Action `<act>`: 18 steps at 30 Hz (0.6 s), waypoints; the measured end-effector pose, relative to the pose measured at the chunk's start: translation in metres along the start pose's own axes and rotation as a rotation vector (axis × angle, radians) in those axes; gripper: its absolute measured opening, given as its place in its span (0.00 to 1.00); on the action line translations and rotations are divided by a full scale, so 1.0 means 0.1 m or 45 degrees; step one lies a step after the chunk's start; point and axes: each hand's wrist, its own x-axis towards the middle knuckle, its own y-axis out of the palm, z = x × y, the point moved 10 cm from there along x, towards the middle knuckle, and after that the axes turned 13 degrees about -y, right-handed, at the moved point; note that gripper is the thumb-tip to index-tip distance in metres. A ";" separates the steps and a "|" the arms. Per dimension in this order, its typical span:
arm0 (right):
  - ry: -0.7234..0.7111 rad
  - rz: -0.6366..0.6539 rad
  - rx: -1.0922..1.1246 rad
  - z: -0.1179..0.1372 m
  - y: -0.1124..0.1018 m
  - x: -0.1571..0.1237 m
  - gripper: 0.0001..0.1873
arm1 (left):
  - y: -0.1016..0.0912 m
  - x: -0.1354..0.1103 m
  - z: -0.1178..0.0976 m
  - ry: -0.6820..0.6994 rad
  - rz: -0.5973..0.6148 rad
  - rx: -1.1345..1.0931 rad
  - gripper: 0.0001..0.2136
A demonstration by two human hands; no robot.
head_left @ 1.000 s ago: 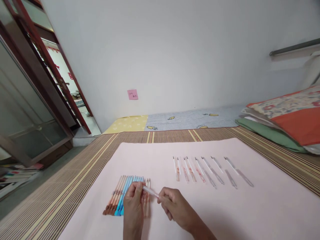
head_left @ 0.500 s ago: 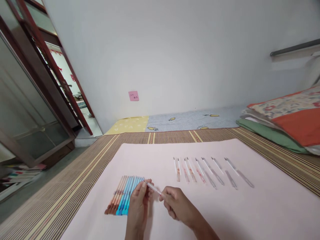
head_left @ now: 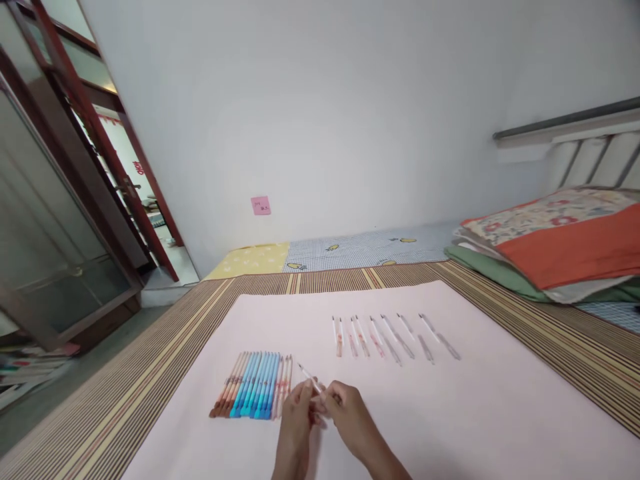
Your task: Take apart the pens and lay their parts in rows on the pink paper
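Note:
Between my two hands is a slim white pen, tilted, its dark tip pointing up and to the left. My left hand pinches its middle with thumb and fingers. My right hand is closed around its lower end, which the fingers hide. Left of my left hand lies a tight row of pens, with brown ones, blue ones and pale pinkish ones. Beyond my right hand, white refills lie end to end with clear barrels, some patterned, in a spaced row.
A pale pink sheet covers much of the striped mat. Folded cloths are stacked at the right. Behind the mat stands a white wall with a pink note. An open doorway is at the left.
My hands have come closer together along the pen and moved away from the row at the left. The pale pinkish pens there now show. The view has shifted to the right.

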 end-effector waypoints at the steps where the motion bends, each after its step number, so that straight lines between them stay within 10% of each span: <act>1: 0.004 0.017 0.052 0.04 0.02 -0.10 0.17 | 0.01 -0.08 0.06 -0.008 0.034 0.000 0.21; 11: 0.068 0.240 0.181 0.12 0.48 -0.98 0.23 | -0.36 -0.74 0.67 -0.178 0.101 -0.062 0.26; 18: -0.262 0.478 -0.392 0.98 0.25 -0.79 0.21 | -0.87 -1.17 0.80 -0.448 -0.046 -0.524 0.11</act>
